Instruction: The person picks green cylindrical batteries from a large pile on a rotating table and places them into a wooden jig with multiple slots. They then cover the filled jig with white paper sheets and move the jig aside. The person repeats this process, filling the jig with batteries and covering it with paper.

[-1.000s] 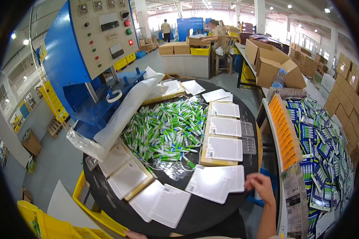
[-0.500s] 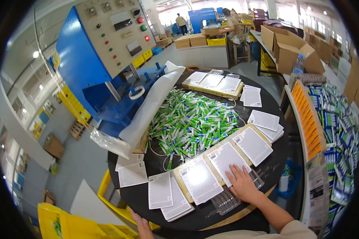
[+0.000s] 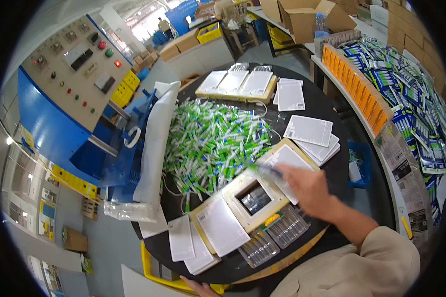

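My right hand (image 3: 307, 190), blurred by motion, is closed on a thin card (image 3: 270, 171), seen nearly edge-on and smeared. It hovers over the right part of a cream fixture (image 3: 231, 202) on the black round table (image 3: 327, 190). The fixture's middle place shows a dark square opening (image 3: 255, 199). A white card (image 3: 222, 225) lies on its left place, and another white card (image 3: 295, 163) on its right, partly behind my hand. My left hand (image 3: 200, 287) is at the table's near edge, fingers stretched, only partly in view. Clear plastic trays (image 3: 260, 247) lie in front of the fixture.
A heap of green and white tubes (image 3: 213, 143) covers the table's middle. A second fixture with cards (image 3: 238, 84) is at the back. A blue machine (image 3: 54, 109) stands left. On the right, a side table holds blue-green packs (image 3: 381, 74). White card stacks (image 3: 309, 131) lie around.
The middle card has left the fixture, uncovering the opening. My right hand has lifted off and closed on a card. My left hand shifted right along the table edge. The view turned right.
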The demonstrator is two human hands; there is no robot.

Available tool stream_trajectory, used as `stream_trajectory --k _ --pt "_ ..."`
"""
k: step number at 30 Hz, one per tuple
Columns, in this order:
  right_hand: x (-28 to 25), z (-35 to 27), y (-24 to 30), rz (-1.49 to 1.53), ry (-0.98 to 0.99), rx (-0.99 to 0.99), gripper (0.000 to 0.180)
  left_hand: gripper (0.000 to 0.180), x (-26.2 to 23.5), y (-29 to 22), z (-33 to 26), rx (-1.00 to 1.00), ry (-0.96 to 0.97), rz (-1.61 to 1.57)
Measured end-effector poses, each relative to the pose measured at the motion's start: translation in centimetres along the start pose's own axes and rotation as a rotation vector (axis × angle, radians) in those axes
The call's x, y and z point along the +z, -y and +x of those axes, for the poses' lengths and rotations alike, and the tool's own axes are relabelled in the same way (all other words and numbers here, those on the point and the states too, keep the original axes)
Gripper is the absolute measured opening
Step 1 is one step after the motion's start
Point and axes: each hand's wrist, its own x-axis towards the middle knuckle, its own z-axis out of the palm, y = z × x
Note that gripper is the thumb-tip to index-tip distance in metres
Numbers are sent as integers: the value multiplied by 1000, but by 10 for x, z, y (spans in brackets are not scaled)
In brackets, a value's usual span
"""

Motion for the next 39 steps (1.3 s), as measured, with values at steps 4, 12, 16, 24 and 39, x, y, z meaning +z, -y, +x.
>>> stream_trajectory --k 4,12,16,24,39 --pt "10 -9 -19 -529 78 -346 42 83 -2 7 2 87 34 92" --pt "54 -77 -25 -538 347 -261 51 50 92 -18 -86 1272 -401 1158" --pt "45 -64 -39 -509 375 -346 51 71 177 1 -152 1175 765 1537" --pt "1 3 -48 -275 72 -387 34 78 214 -14 -148 1239 1024 1855" --pt "-17 12 10 439 439 -236 6 33 270 -80 -178 1234 860 1343"
